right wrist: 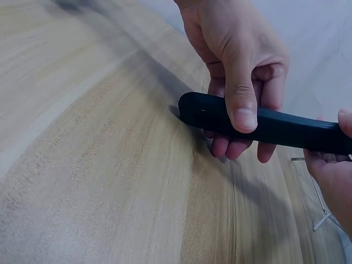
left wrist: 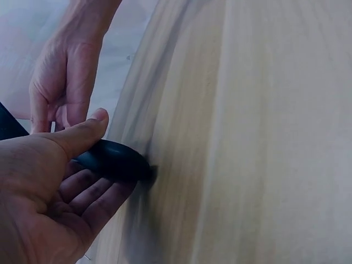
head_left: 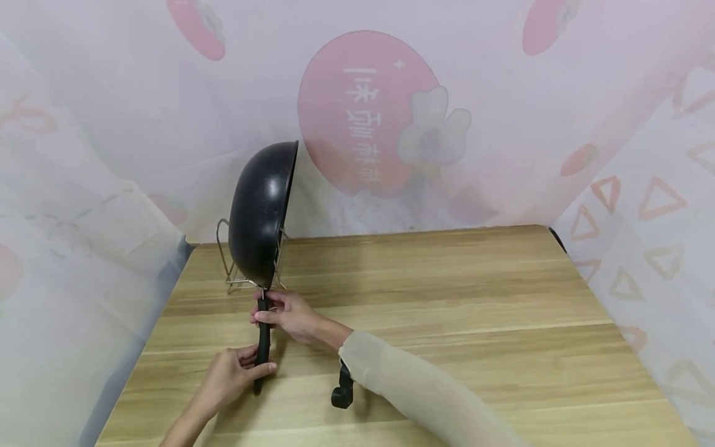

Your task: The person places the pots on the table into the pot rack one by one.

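Observation:
A black wok (head_left: 259,211) stands on its side in a wire rack (head_left: 219,239), with its long black handle (head_left: 264,335) pointing toward me. My left hand (head_left: 226,375) pinches the handle near its free end, the thumb on one side and the fingers on the other. Closer to the pan, my right hand (head_left: 296,318) grips the same handle between thumb and fingers. In the right wrist view the handle (right wrist: 297,129) lies under the left thumb, and only part of my right hand (right wrist: 336,184) shows at the edge. The wok covers much of the rack.
The wood-grain table (head_left: 447,323) extends to the right of the wok. Behind it hangs a pale printed cloth (head_left: 491,136), with more cloth along both sides. A black device (head_left: 342,390) sits under my right wrist.

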`<action>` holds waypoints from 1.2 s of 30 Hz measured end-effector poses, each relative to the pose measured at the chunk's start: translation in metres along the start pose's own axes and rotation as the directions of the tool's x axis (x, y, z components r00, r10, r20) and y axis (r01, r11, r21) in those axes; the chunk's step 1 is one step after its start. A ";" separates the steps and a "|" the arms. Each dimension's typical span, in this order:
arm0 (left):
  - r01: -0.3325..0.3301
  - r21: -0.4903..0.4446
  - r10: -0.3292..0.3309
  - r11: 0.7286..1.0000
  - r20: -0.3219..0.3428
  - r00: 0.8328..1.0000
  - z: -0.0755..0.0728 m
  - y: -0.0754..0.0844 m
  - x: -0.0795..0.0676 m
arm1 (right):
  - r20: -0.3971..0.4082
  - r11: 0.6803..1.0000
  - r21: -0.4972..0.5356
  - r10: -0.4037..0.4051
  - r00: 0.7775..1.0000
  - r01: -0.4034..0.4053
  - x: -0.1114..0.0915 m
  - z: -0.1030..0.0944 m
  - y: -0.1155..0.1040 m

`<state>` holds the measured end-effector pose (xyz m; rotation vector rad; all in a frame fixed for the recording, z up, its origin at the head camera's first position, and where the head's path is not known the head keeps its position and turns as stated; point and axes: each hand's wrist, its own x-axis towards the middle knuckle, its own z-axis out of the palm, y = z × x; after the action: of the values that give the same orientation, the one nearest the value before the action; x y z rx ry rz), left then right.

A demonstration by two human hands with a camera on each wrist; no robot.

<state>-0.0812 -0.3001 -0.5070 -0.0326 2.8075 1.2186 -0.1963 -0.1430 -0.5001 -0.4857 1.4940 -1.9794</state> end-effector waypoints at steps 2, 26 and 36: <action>0.006 -0.001 -0.006 1.000 0.006 1.000 -0.001 -0.001 0.002 | -0.006 1.000 0.005 0.007 1.000 -0.007 0.001 0.000 0.001; 0.080 -0.129 -0.072 0.988 0.066 0.995 -0.006 -0.005 0.003 | -0.033 0.999 -0.018 0.051 0.998 -0.051 0.001 -0.001 -0.004; 0.082 -0.100 -0.076 0.992 0.059 0.995 -0.009 -0.001 0.004 | -0.020 0.993 -0.107 0.039 0.999 -0.041 -0.003 -0.007 -0.005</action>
<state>-0.0857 -0.3076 -0.5019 -0.1137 2.6676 1.3223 -0.1999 -0.1351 -0.4978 -0.4804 1.6152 -1.8840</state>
